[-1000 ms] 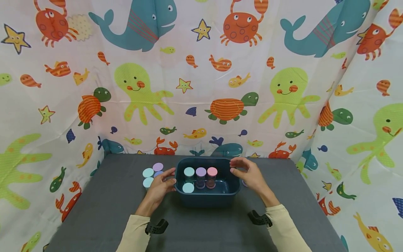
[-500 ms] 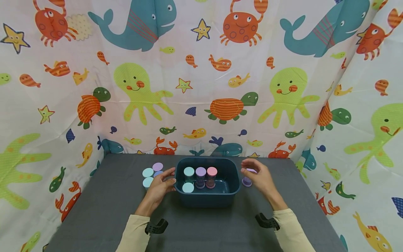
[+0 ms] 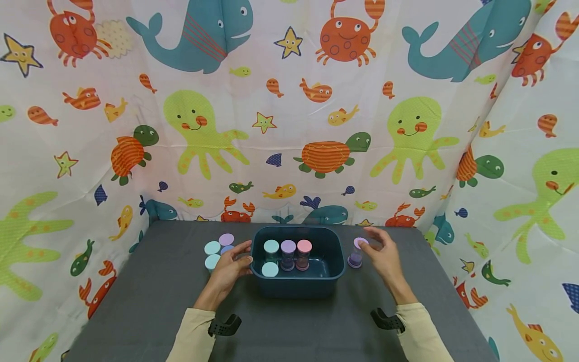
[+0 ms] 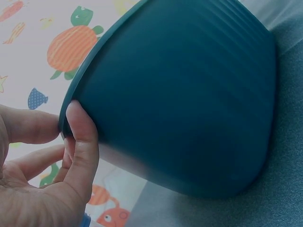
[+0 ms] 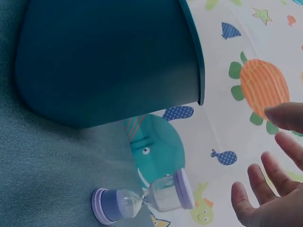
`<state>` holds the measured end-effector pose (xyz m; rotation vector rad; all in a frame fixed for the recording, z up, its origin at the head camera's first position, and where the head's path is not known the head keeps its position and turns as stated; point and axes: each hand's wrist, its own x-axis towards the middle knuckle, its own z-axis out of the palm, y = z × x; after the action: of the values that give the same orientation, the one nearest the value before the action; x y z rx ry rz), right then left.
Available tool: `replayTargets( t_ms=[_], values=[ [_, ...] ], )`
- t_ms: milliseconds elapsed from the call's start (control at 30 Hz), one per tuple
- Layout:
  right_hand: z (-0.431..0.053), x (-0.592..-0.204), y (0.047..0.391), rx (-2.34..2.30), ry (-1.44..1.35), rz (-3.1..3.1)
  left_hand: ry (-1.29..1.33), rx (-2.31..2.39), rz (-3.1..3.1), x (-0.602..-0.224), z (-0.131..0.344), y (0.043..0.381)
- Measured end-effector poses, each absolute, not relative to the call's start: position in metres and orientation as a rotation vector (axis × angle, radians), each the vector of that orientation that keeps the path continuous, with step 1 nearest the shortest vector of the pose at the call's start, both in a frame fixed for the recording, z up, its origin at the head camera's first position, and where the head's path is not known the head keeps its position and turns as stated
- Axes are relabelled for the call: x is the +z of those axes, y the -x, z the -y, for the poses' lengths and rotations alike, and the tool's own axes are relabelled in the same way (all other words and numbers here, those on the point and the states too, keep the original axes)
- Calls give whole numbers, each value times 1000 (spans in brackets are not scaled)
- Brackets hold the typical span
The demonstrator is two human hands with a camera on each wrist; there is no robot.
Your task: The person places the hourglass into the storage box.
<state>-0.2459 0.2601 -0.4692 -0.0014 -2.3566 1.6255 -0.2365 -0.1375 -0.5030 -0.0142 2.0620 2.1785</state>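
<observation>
A dark blue plastic bin (image 3: 298, 288) stands on the grey table. My left hand (image 3: 227, 275) pinches its left rim; in the left wrist view the thumb and fingers lie on both sides of the rim (image 4: 78, 87). Inside the bin are upright sand timers: a teal one (image 3: 271, 246), a purple one (image 3: 288, 247), a pink one (image 3: 304, 246) and another teal one (image 3: 270, 270) in front. A purple hourglass sand timer (image 5: 163, 195) stands upright right of the bin. My right hand (image 3: 383, 257) is beside it, fingers spread and apart from it in the right wrist view.
Several more sand timers with teal (image 3: 212, 248), purple (image 3: 226, 239) and blue caps are grouped left of the bin, partly behind the left hand. A sea-animal printed cloth (image 3: 289, 151) surrounds the table (image 3: 298, 327) at the back and sides.
My right hand has moved right, away from the bin's right rim to the purple sand timer, which now shows more fully. The left hand and bin have stayed put.
</observation>
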Motion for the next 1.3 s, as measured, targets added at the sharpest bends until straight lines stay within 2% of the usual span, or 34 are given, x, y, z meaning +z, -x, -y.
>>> replayTargets(
  t_ms=[733, 1300],
  values=[
    [-274, -516, 270, 1684, 169, 2363, 32, 2159, -2084, -503, 138, 236],
    [-271, -531, 279, 1695, 197, 2438, 12, 2164, -2076, -502, 139, 237]
  ],
)
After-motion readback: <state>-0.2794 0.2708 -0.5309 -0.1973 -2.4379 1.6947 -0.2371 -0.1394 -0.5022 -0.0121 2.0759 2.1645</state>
